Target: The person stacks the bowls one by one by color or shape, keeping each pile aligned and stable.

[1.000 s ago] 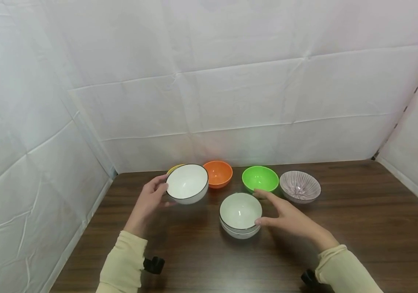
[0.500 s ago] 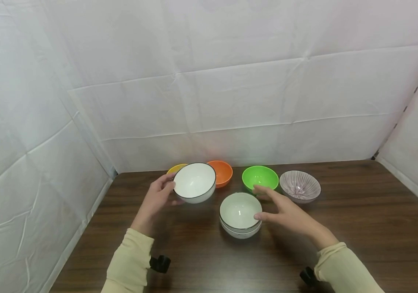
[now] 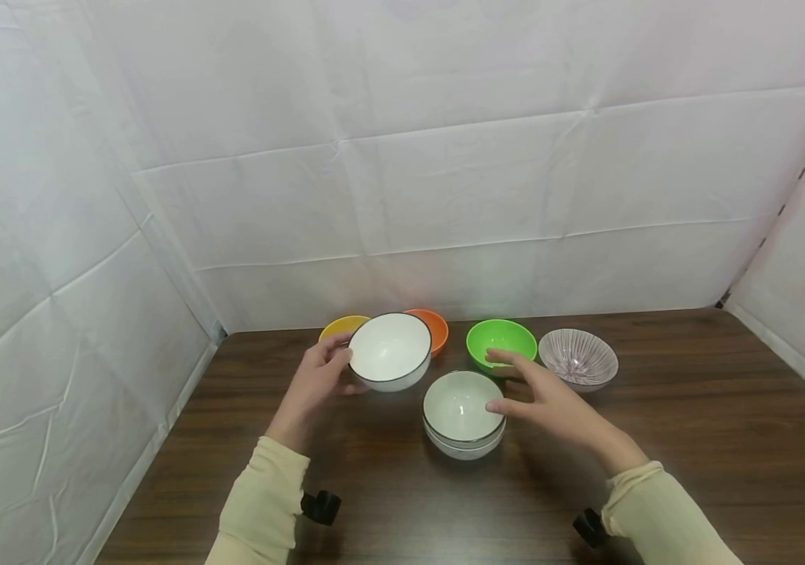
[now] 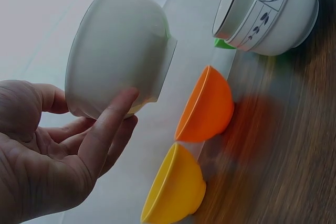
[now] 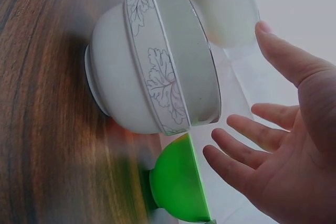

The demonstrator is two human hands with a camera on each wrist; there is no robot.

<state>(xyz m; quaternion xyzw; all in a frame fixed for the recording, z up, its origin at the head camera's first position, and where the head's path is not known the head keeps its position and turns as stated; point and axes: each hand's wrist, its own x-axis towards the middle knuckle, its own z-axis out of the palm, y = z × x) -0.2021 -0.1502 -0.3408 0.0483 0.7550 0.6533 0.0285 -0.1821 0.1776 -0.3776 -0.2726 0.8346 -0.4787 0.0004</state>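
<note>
A white bowl with a dark rim (image 3: pixel 390 347) is held above the table by my left hand (image 3: pixel 319 383), thumb at the rim and fingers under its side. The left wrist view shows the fingers beneath the plain wall of this white bowl (image 4: pixel 118 51). To its right stands a stack of white bowls (image 3: pixel 464 412), the lowest bearing a leaf pattern (image 5: pixel 165 85). My right hand (image 3: pixel 551 396) hovers at the right side of this stack, fingers spread and holding nothing. In the right wrist view a gap shows between the right hand (image 5: pixel 289 140) and the stack.
Along the back of the brown table (image 3: pixel 402 502) stand a yellow bowl (image 3: pixel 340 325), an orange bowl (image 3: pixel 438 329), a green bowl (image 3: pixel 501 339) and a purple-striped bowl (image 3: pixel 577 357). White sheeting (image 3: pixel 402 188) rises behind the table and at both sides.
My left hand has carried the white bowl to the right, closer to the stack, uncovering more of the yellow bowl. My right hand has lifted slightly off the stack's rim.
</note>
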